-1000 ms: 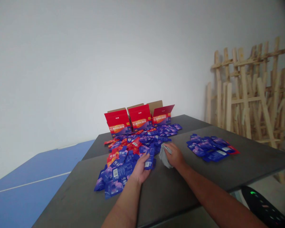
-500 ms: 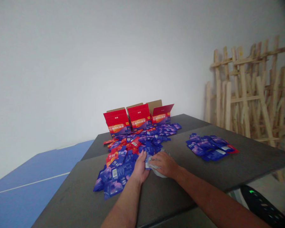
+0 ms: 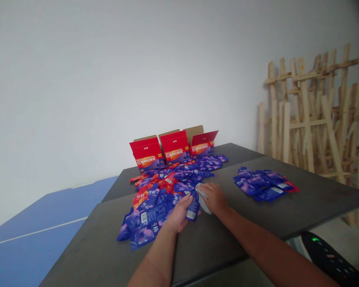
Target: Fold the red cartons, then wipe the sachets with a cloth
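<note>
L hand (image 3: pixel 179 213) rests on the R edge of the big sachet pile (image 3: pixel 154 203), fingers pressed together and curled down onto the foil; can't tell if it's pinching anything. R hand (image 3: pixel 214 198) is closed over a grey cloth (image 3: pixel 206 206), fingers together, w/ cloth showing on both sides of the hand. A blue sachet (image 3: pixel 193 209) stands out btwn the hands, white barcode patch up, touching the cloth; can't tell if either hand has hold of it.

Pile is mostly blue/purple sachets w/ some red ones mixed in, spread loosely from near the L hand to the far end of the table (image 3: pixel 215 255). Table is dark grey, matte, made of 2 slabs w/ a visible join across the middle. Smaller sachet pile (image 3: pixel 265 185) sits well apart on the R, w/ bare table btwn. 3 open red boxes (image 3: pixel 175 146) stand in a row at the far end, flaps up, just behind the big pile.

Room: plain white wall (image 3: pixel 107 79) ahead and L. Blue table (image 3: pixel 38 243) w/ a white line sits lower L, below the grey one. Stacked raw-wood frames (image 3: pixel 305 119) lean on the wall to the R. Black object (image 3: pixel 329 251) w/ small lights at lower R, unclear what
</note>
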`<state>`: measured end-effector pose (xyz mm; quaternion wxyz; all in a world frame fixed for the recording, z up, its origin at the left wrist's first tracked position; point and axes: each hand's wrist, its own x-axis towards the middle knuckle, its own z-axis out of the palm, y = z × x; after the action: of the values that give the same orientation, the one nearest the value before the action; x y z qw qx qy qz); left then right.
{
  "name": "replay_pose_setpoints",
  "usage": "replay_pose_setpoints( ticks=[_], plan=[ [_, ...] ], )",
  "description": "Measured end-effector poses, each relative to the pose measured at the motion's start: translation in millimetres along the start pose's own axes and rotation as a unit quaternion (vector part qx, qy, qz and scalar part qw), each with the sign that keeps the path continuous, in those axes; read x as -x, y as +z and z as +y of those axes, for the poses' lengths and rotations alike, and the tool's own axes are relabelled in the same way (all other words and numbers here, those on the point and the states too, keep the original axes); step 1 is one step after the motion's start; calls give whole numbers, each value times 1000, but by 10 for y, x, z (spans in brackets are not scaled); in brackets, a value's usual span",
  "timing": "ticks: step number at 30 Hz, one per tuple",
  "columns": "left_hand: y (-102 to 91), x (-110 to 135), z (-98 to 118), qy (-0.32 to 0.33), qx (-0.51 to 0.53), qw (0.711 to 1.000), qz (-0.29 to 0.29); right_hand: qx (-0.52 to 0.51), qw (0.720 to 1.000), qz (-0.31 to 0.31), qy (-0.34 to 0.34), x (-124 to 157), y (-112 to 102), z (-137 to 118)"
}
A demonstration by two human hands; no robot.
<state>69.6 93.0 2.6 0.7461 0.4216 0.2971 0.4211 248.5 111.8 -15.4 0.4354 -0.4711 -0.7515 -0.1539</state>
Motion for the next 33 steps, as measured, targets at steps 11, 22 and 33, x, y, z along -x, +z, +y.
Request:
replay_pose_setpoints(
  ticks=[11,22,33],
  plan=[
    [-8,3,138,-61,195,979,2,-82,971,44,-218,33,-87,-268],
    [72,56,79,-99,158,982,-13,-83,962,28,-259,52,-26,-414],
    [59,56,-57,-15,-11,1000,13,-85,992,82,-38,4,4,-188]
  ],
)
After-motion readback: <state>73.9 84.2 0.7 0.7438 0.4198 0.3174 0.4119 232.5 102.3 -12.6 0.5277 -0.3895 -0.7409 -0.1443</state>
